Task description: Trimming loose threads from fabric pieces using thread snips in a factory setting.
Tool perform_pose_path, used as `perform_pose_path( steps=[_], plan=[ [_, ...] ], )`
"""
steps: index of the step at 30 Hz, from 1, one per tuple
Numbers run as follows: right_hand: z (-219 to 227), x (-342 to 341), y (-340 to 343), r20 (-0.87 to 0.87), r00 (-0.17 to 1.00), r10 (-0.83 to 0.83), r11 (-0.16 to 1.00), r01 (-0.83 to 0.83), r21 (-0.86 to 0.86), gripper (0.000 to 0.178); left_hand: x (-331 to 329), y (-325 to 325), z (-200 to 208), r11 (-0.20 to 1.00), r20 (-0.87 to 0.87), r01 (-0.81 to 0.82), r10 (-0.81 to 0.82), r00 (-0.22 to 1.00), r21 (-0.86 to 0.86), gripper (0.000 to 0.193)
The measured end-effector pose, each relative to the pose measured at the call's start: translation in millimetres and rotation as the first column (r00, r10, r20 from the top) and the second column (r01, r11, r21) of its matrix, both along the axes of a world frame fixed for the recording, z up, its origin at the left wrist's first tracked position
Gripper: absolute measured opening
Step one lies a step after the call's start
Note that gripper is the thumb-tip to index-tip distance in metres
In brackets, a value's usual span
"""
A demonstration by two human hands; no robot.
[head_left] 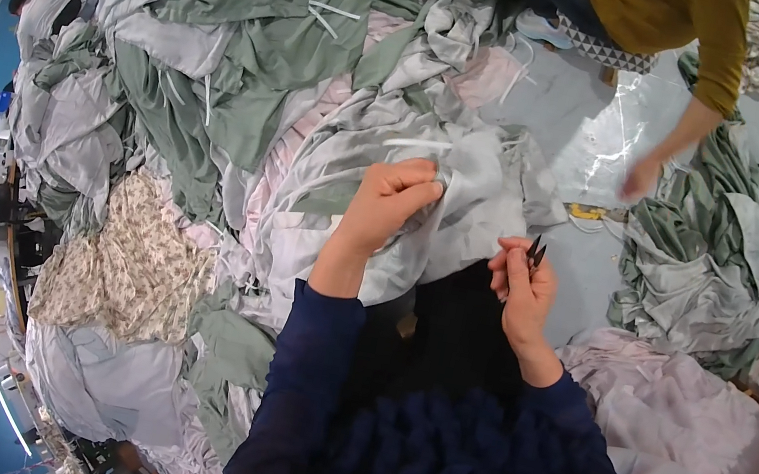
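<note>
Head view: my right grip (pixel 525 288) is closed around small dark snips (pixel 539 254), their blades standing past my thumb, long axis and tips pointing away from me. My left grip (pixel 391 199) is narrowed to a pinch on the pale cloth (pixel 478 224), back of the hand up, forearm reaching ahead; my right forearm slants inward. The cloth lies crumpled before me, its long axis unclear, beside bare grey surface (pixel 577 277). Beyond, a co-worker's hand (pixel 642 179) blurs.

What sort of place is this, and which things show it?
Probably a garment or textile workshop: heaped green cloth, a floral pile, and what look like dark snips in the right hand.
</note>
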State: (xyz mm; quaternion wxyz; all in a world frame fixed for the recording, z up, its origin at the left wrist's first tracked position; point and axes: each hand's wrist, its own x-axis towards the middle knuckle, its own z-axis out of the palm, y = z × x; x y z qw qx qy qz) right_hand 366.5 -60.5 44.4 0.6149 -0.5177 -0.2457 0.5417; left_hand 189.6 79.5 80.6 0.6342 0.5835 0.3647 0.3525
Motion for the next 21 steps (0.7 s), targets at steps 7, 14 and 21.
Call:
perform_pose_path(
  steps=[7, 14, 21],
  plan=[
    [37.4, -20.9, 13.1, 0.192, 0.979, -0.068, 0.995, 0.051, 0.091, 0.030, 2.9, -67.2, 16.9, 0.997, -0.052, 0.080, -0.079, 0.995, 0.017, 0.006],
    [-0.4, 3.4, -44.2, -0.039, 0.999, 0.010, 0.968, -0.020, -0.251, 0.015, -6.7, -129.4, -16.6, 0.971, -0.094, -0.147, 0.132, 0.987, -0.188, 0.005],
    [-26.4, 1.3, -75.5, 0.057, 0.998, 0.005, 0.944, 0.014, -0.331, 0.013, -6.7, -157.5, -39.4, 0.931, -0.206, -0.067, -0.008, 0.978, -0.358, 0.012]
  ],
)
